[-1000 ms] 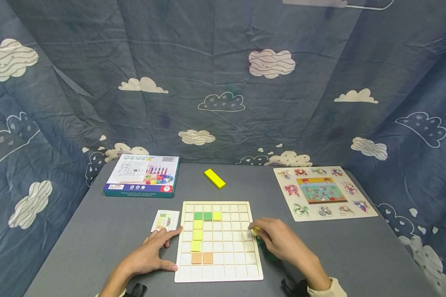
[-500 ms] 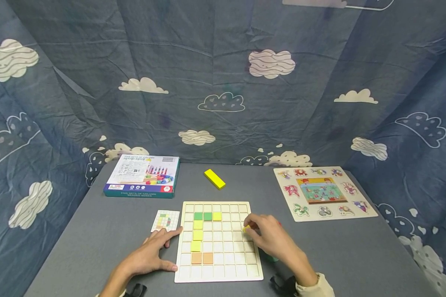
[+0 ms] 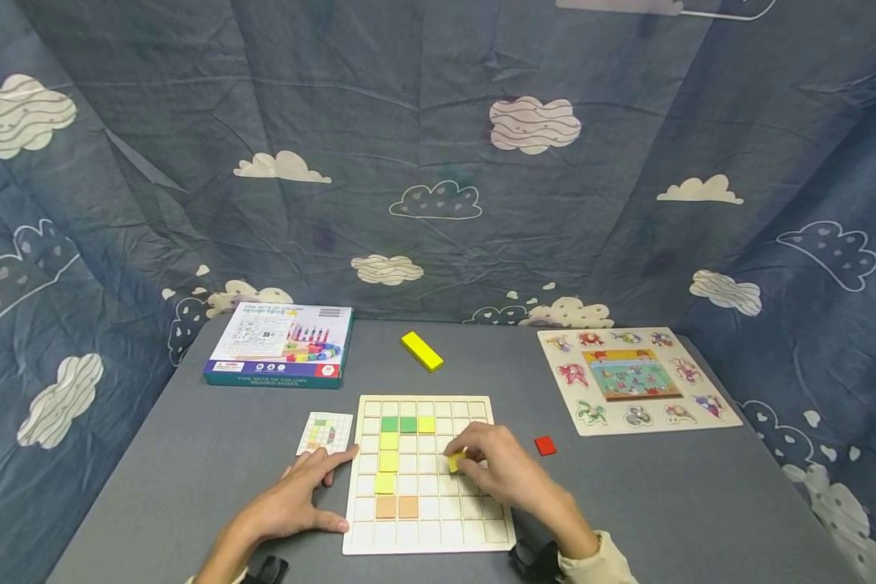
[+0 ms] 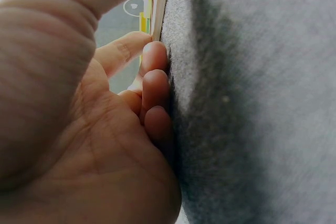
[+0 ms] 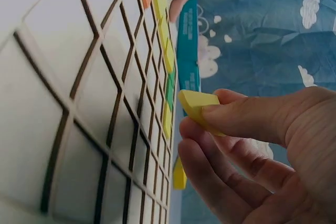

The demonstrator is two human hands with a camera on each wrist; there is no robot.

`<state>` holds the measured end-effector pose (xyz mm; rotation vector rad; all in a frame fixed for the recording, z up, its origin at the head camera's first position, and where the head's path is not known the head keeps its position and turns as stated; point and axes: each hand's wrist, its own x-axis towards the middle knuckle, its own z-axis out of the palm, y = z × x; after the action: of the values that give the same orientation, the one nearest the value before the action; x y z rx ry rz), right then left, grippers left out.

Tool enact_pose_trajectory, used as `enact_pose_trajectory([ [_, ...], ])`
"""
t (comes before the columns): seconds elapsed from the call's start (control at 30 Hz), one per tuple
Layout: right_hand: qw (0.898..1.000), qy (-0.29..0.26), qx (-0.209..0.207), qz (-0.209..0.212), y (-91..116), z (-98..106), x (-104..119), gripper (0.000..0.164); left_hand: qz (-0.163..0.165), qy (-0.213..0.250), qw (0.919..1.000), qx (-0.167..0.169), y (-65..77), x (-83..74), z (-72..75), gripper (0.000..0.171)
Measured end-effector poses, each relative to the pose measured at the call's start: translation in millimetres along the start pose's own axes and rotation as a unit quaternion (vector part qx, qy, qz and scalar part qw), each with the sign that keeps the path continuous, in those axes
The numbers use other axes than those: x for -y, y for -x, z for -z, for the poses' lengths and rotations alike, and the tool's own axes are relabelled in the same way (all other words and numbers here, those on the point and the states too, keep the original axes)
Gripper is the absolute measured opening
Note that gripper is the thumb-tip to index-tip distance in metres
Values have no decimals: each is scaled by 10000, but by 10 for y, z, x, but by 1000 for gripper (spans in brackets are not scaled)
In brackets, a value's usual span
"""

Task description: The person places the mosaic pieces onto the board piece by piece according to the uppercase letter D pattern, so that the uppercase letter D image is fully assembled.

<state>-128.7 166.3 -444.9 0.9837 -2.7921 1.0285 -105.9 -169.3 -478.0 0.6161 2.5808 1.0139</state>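
A white grid board (image 3: 448,531) lies on the grey table, with green, yellow and orange square tiles in its left part. My right hand (image 3: 507,466) is above the board's right half and pinches a yellow tile (image 5: 202,107) between thumb and fingers, tilted and apart from the board in the right wrist view. My left hand (image 3: 288,503) rests on the table, thumb and index fingertip touching the board's left edge. In the left wrist view its other fingers (image 4: 156,87) bend loosely against the table. Beside it lies a small pattern card (image 3: 328,428), partly covered by its fingers.
A red tile (image 3: 545,445) lies right of the board. Behind the board is a yellow bar (image 3: 422,351). A flat box (image 3: 277,345) stands back left, and an animal picture board (image 3: 562,377) lies back right. Cloud-patterned cloth (image 3: 438,259) hangs behind the table.
My right hand has moved left over the board with the yellow tile, uncovering the red tile on the table. The left hand has stayed in place.
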Motion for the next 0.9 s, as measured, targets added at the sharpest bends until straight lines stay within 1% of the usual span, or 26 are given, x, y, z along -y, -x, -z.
enact_pose_trajectory([
  [0.17, 9999, -121, 33, -48, -25, -80, 58, 21, -53, -10, 10000, -16, 1, 0, 1, 99],
  [0.37, 9985, -385, 174, -340, -26, -173, 140, 22, 41, -8, 10000, 19, -2, -10, 3, 99],
  [0.57, 9966, -482, 395, -546, -14, -227, 190, 26, 10, 7, 10000, 12, 2, -13, 1, 99],
  [0.7, 9961, -476, 496, -560, -6, -244, 206, 26, -41, -2, 10000, -27, 6, -11, 0, 99],
  [0.8, 9960, -433, 568, -540, -6, -251, 212, 22, -84, 6, 10000, -53, 7, -7, 1, 99],
  [0.9, 9959, -298, 728, -443, -9, -263, 215, 18, -78, 20, 9999, -59, 10, -7, 3, 98],
])
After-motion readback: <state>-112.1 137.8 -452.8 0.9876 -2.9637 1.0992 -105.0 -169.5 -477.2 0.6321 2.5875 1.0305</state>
